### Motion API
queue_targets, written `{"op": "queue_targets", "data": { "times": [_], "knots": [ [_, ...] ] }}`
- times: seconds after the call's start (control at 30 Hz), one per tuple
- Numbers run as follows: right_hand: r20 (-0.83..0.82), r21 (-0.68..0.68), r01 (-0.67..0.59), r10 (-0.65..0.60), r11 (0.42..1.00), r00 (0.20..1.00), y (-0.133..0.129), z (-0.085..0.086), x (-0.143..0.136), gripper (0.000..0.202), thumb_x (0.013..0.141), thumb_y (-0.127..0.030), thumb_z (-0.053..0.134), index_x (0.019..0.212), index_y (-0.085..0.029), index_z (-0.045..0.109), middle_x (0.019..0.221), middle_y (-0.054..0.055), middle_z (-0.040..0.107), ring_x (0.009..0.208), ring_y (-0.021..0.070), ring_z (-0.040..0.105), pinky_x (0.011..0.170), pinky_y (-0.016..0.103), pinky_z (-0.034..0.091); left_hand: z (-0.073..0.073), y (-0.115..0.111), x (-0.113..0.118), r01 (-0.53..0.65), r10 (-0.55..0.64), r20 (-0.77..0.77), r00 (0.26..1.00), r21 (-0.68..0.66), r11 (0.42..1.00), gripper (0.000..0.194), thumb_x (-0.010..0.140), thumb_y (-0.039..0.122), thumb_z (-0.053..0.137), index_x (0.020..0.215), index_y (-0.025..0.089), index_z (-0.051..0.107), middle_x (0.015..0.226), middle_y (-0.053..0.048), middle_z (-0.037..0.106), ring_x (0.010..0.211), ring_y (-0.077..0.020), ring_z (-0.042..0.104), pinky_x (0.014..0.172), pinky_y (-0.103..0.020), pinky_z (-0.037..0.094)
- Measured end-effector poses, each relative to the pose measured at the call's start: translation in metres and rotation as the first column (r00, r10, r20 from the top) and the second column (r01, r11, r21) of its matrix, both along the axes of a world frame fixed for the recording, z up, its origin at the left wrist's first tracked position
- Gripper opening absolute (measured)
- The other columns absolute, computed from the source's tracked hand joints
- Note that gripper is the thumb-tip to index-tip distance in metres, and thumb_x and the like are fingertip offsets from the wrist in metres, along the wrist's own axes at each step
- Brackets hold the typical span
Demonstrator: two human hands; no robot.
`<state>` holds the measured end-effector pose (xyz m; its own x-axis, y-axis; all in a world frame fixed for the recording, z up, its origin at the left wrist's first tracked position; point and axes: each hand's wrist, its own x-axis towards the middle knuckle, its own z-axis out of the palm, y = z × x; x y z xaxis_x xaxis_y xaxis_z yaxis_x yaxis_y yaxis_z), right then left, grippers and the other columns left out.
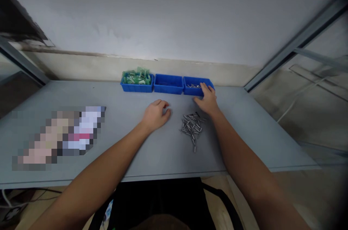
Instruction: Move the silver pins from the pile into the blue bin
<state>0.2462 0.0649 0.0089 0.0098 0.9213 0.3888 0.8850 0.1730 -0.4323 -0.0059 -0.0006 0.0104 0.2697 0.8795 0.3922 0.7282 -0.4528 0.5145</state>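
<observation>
My left hand (156, 115) lies on the table left of a loose pile of small metal rivets (192, 126). Its fingers are half curled, with a gap to the thumb and nothing visible between them. My right hand (208, 99) reaches to the front right of the right blue bin (193, 90), fingers over its rim and thumb spread away. Nothing shows in its grasp. In that bin lie some more silvery rivets (193, 86). The pile consists of thin shiny pins with thicker sleeves, and sits just in front of my right hand.
To the left stand a middle blue bin (168, 89), its visible floor bare, and a left blue bin (136, 88) filled with green plastic packets (137, 76). A pixelated patch (62, 135) covers items on the grey table (122, 110). Behind rises a wall (174, 16).
</observation>
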Motion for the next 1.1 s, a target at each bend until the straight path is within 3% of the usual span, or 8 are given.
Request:
{"op": "queue_targets", "data": {
  "times": [0.1, 0.2, 0.3, 0.43, 0.57, 0.9, 1.0, 1.1],
  "knots": [
    [0.005, 0.111, -0.068, 0.068, 0.991, 0.998, -0.001, 0.005, -0.001, 0.062, 0.075, -0.028, 0.060, 0.133, -0.011, 0.048, 0.138, 0.020, 0.048, 0.131, 0.0344, 0.038, 0.105, 0.054, 0.030, 0.001, 0.000, 0.000, 0.012, -0.012, -0.006, 1.000, -0.010, 1.000, 0.016, 0.083, 0.025, 0.053, 0.093, 0.017, 0.061, 0.093, -0.007, 0.065, 0.086, -0.0202, 0.060, 0.079, -0.034, 0.050],
    [-0.042, 0.162, -0.112, 0.120, 0.980, 0.992, -0.007, 0.016, -0.003, 0.034, 0.077, -0.027, 0.056, 0.108, -0.016, 0.064, 0.112, 0.014, 0.066, 0.109, 0.0283, 0.057, 0.096, 0.047, 0.040, 0.002, 0.000, -0.001, 0.022, -0.022, -0.015, 1.000, -0.017, 1.000, 0.016, 0.083, 0.025, 0.052, 0.093, 0.017, 0.061, 0.093, -0.008, 0.065, 0.087, -0.0207, 0.060, 0.079, -0.035, 0.050],
    [-0.090, 0.018, -0.255, 0.255, 0.967, 0.963, -0.018, 0.026, -0.010, 0.020, 0.078, -0.027, 0.052, 0.087, -0.018, 0.068, 0.085, 0.007, 0.070, 0.079, 0.0202, 0.062, 0.075, 0.035, 0.048, 0.002, 0.000, -0.002, 0.034, -0.035, -0.037, 0.999, -0.023, 0.999, 0.015, 0.083, 0.025, 0.052, 0.091, 0.016, 0.062, 0.092, -0.008, 0.064, 0.084, -0.0204, 0.060, 0.077, -0.034, 0.049],
    [0.036, -0.261, -0.460, 0.485, 0.849, 0.874, -0.031, 0.034, -0.023, 0.017, 0.076, -0.023, 0.054, 0.077, -0.018, 0.069, 0.076, 0.004, 0.070, 0.068, 0.0158, 0.059, 0.063, 0.027, 0.043, 0.000, 0.001, -0.002, 0.048, -0.050, -0.067, 0.997, -0.031, 0.998, 0.017, 0.083, 0.025, 0.052, 0.092, 0.016, 0.062, 0.090, -0.008, 0.064, 0.081, -0.0199, 0.060, 0.075, -0.033, 0.049],
    [0.175, -0.477, -0.419, 0.550, 0.773, 0.816, -0.035, 0.036, -0.036, 0.016, 0.075, -0.024, 0.055, 0.074, -0.019, 0.071, 0.076, 0.006, 0.072, 0.065, 0.0171, 0.060, 0.059, 0.028, 0.040, -0.001, 0.002, -0.002, 0.057, -0.060, -0.080, 0.995, -0.033, 0.998, 0.017, 0.083, 0.026, 0.052, 0.093, 0.016, 0.062, 0.089, -0.008, 0.063, 0.080, -0.0192, 0.059, 0.075, -0.032, 0.049],
    [0.225, -0.543, -0.370, 0.555, 0.754, 0.801, -0.036, 0.032, -0.042, 0.016, 0.075, -0.023, 0.053, 0.073, -0.019, 0.068, 0.074, 0.007, 0.071, 0.063, 0.0176, 0.059, 0.055, 0.028, 0.037, -0.004, 0.004, -0.002, 0.099, -0.101, -0.095, 0.990, -0.025, 0.995, 0.014, 0.084, 0.024, 0.051, 0.087, 0.017, 0.062, 0.084, -0.007, 0.063, 0.077, -0.0180, 0.058, 0.073, -0.032, 0.048],
    [0.196, -0.512, -0.398, 0.555, 0.761, 0.809, -0.036, 0.034, -0.041, 0.013, 0.074, -0.022, 0.053, 0.071, -0.019, 0.065, 0.073, 0.006, 0.070, 0.062, 0.0166, 0.058, 0.055, 0.028, 0.036, 0.008, 0.002, -0.002, 0.135, -0.133, -0.122, 0.984, 0.010, 0.991, 0.017, 0.087, 0.022, 0.045, 0.083, 0.017, 0.061, 0.081, -0.006, 0.063, 0.076, -0.0180, 0.058, 0.073, -0.032, 0.046],
    [0.158, -0.459, -0.414, 0.531, 0.786, 0.833, -0.036, 0.037, -0.038, 0.013, 0.074, -0.021, 0.051, 0.068, -0.019, 0.062, 0.071, 0.005, 0.068, 0.059, 0.0155, 0.056, 0.054, 0.028, 0.036, 0.034, -0.016, -0.021, 0.103, -0.094, -0.129, 0.987, 0.067, 0.992, 0.026, 0.092, 0.027, 0.039, 0.076, 0.019, 0.057, 0.074, -0.005, 0.061, 0.073, -0.0184, 0.057, 0.072, -0.034, 0.045]
  ]
}}
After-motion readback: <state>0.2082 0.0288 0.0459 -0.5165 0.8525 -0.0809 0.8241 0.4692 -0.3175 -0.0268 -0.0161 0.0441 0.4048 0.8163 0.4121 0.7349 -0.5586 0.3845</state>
